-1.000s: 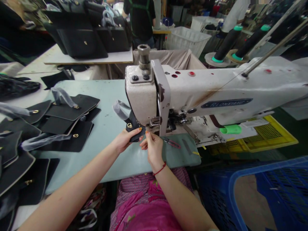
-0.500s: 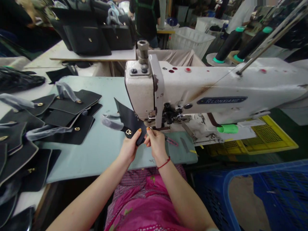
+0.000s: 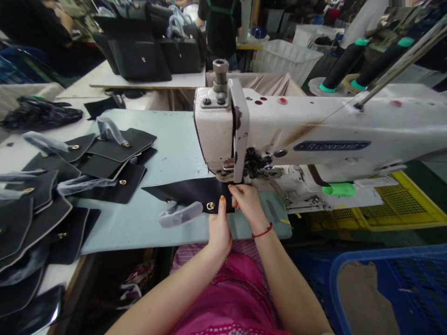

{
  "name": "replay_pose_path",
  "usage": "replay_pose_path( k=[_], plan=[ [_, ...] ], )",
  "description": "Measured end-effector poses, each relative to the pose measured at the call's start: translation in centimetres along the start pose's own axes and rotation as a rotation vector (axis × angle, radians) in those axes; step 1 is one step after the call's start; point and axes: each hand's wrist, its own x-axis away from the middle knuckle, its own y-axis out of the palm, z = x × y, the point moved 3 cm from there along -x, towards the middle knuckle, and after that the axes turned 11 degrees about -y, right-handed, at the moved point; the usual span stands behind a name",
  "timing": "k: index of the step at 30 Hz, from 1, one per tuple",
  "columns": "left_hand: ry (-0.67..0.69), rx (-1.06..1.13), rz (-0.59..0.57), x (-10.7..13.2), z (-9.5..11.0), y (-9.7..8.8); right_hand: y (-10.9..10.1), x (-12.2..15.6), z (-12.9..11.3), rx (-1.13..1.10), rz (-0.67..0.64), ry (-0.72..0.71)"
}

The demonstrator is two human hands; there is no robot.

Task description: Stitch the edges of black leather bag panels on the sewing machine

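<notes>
Left grip (image 3: 220,229) holds black panel (image 3: 192,190) over pale-green tabletop (image 3: 174,132); bags (image 3: 139,58) stand behind.

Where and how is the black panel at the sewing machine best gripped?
Probably pinch the panel at its near edge, right of the clasp, from the wearer's side, thumb on top: it looks thin there, and the machine stands at its far edge.

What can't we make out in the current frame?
All head view:
- Black panel underside: faces away, against the table side.
- Left hand fingers: mostly hidden under the panel; thumb shows on top.
- Right hand fingertips: too small to tell what they pinch.
- Stitch point: dark, under the machine head.
- Blue basket: cut off by right and bottom edges.
- Worker in green straps: head cut off by top edge.
</notes>
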Motion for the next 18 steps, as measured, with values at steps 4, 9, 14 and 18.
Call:
replay_pose_path(
  k=[4,9,14,18],
  plan=[
    [-0.136,-0.059,-0.04,-0.2,-0.4,-0.7,-1.9,2.3,1.4,0.063,0.076,-0.015],
    [-0.307,-0.438,-0.424,3.2,1.3,-4.1,-4.7,6.0,5.3,0.571,0.138,-0.111],
    [-0.141,-0.707,-0.788,4.4,12.1,-3.9,-5.3,6.4,8.4,0.949,0.05,-0.23],
    [0.217,-0.703,-0.454,-5.2,19.8,-0.5,-5.2,5.4,9.2,1.017,0.012,-0.235]
  ],
)
